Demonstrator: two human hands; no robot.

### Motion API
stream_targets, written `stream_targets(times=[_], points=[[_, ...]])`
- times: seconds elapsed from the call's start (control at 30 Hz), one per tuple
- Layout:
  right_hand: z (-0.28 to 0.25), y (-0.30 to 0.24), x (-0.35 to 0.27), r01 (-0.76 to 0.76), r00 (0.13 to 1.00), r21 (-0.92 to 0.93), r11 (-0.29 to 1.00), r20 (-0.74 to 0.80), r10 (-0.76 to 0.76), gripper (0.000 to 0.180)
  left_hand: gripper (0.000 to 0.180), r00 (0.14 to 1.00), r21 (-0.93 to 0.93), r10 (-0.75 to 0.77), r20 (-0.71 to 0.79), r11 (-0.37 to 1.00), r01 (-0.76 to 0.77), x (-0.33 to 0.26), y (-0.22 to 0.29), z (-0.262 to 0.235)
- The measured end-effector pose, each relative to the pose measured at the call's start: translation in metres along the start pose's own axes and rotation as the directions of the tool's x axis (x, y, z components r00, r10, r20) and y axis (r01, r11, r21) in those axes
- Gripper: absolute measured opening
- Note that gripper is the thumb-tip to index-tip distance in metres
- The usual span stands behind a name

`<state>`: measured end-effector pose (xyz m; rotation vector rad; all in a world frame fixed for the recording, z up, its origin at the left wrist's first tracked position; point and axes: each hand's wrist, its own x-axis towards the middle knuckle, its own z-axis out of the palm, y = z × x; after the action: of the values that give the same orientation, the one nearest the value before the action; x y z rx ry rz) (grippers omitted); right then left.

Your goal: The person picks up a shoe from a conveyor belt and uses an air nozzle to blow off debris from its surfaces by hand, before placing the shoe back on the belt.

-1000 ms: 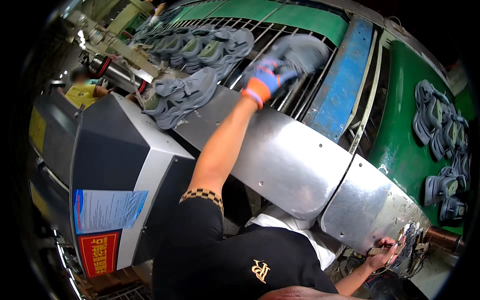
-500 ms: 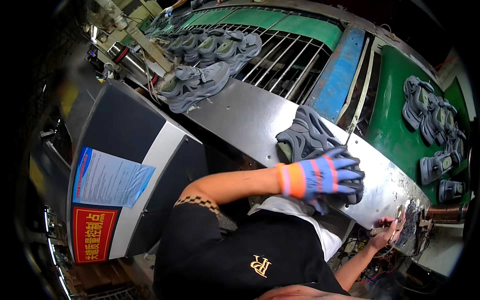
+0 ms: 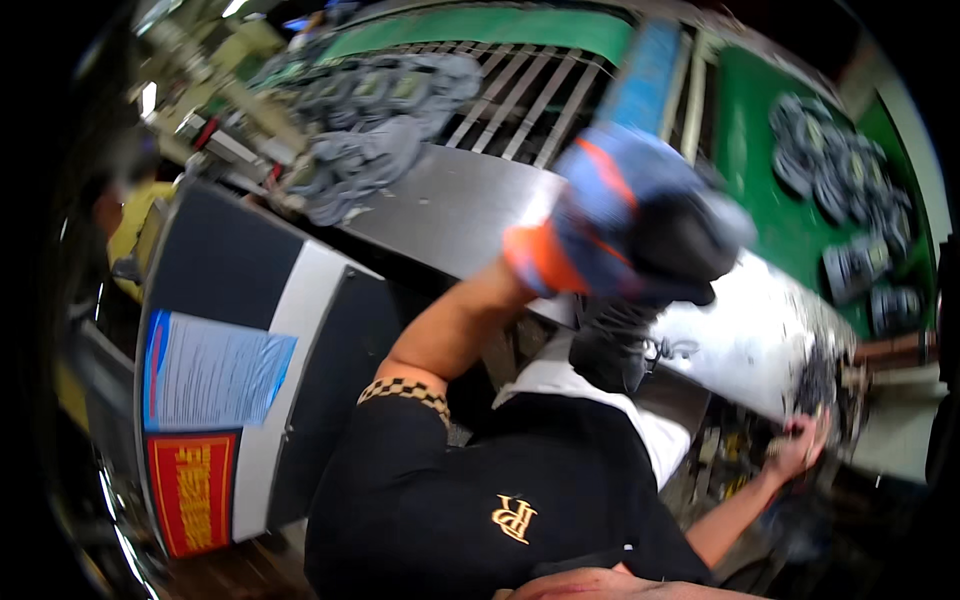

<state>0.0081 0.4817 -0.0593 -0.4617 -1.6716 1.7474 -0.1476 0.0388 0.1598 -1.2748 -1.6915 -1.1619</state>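
Observation:
My left hand [image 3: 597, 215], in a blue and orange glove, is raised over the metal ledge [image 3: 480, 205] and blurred by motion. It grips a dark grey shoe [image 3: 695, 235], whose outline is smeared. Just below hangs a second dark shoe [image 3: 612, 345] with loose laces, close to my body; whether the two are joined, I cannot tell. Down at the ledge's right end is my bare right hand [image 3: 797, 450], its fingers curled around something small that is too blurred to make out.
Several grey sneakers [image 3: 370, 160] stand at the far left, beside a metal-barred conveyor [image 3: 525, 100]. More grey shoes [image 3: 835, 165] lie on a green belt [image 3: 740, 150] at the right. A dark cabinet [image 3: 225, 260] with papers on it stands left.
My left hand has lifted off the ledge, up and away from me, with a shoe. A second dark shoe now shows below it. My right hand has shifted slightly right; the view has tilted.

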Motion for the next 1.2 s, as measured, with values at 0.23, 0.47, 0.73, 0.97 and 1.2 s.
stream_targets(times=[0.23,0.47,0.73,0.97,1.2], points=[[0.099,-0.076,-0.059,-0.251,0.941,0.063,0.966,0.248,0.229,0.043,0.075,0.872,-0.331,-0.484,-0.073,0.836,0.437,-0.039,-0.032,-0.016],[0.188,-0.151,-0.06,-0.062,0.724,0.122,0.991,0.689,-0.039,0.06,0.081,0.884,-0.309,-0.448,0.135,0.828,0.467,-0.008,-0.052,0.0],[0.278,-0.2,-0.018,0.373,0.483,0.253,0.893,0.768,-0.42,0.05,0.074,0.813,-0.355,-0.535,0.231,0.731,0.583,0.005,-0.057,0.007],[0.288,-0.141,-0.018,0.397,0.541,0.41,0.821,0.618,-0.57,0.051,0.083,0.849,-0.167,-0.511,0.135,0.833,0.528,-0.011,-0.095,0.005],[0.261,-0.101,-0.049,0.022,0.647,0.382,0.924,0.699,-0.305,0.05,0.082,0.838,-0.208,-0.527,0.14,0.812,0.545,-0.024,-0.12,-0.003]])
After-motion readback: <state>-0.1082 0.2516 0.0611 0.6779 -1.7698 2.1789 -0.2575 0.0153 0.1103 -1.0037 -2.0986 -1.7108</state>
